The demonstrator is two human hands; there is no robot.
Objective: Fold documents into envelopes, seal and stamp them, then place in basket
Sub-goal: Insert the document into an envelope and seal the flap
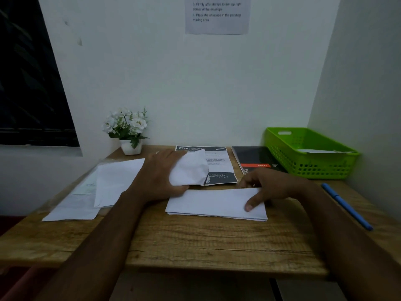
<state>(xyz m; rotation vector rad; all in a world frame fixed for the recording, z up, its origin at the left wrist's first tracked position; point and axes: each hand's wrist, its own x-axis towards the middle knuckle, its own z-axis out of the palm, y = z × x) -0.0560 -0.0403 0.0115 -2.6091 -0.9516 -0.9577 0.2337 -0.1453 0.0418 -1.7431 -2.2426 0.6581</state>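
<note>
A folded white document (212, 203) lies flat at the middle of the wooden desk (195, 240). My right hand (267, 187) rests on its right end, thumb pressing the paper and fingers curled over its far edge. My left hand (160, 172) grips a bent white envelope (189, 168), lifted just above the desk behind the document's left end. The green basket (310, 153) stands at the back right with a white envelope inside.
A stack of white sheets and envelopes (93, 190) lies at the left. Behind are a black-and-white printed sheet (219, 164), a black notebook (256, 159) and a flower pot (130, 133). A blue pen (347, 206) lies at the right edge. Walls close off the back and right.
</note>
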